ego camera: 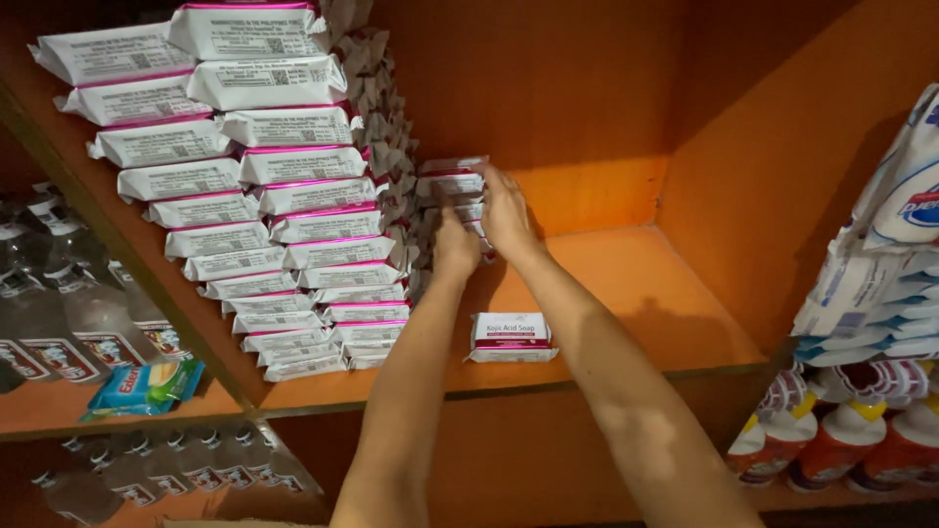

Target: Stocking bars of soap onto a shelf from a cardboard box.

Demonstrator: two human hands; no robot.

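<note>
Deep inside the orange wooden shelf, both hands work at a short stack of white, pink-edged wrapped soap packets standing near the back wall. Left hand presses against the stack's lower front; right hand lies over its upper right side, fingers spread along the packets. Whether either grip is closed around a packet cannot be told; the fingers are partly hidden against the stack. Packets in this stack lie flat, long axis running left to right, narrow printed edges facing out. Just left, touching or nearly so, two tall columns of identical white-and-pink packets crowd the shelf and hem in the left hand. One loose white packet with a pink band lies flat near the shelf's front edge, between the forearms, long axis also left-right. Clear plastic bottles fill the left compartment; white-and-blue pouches and red-and-white bottles sit at right.
</note>
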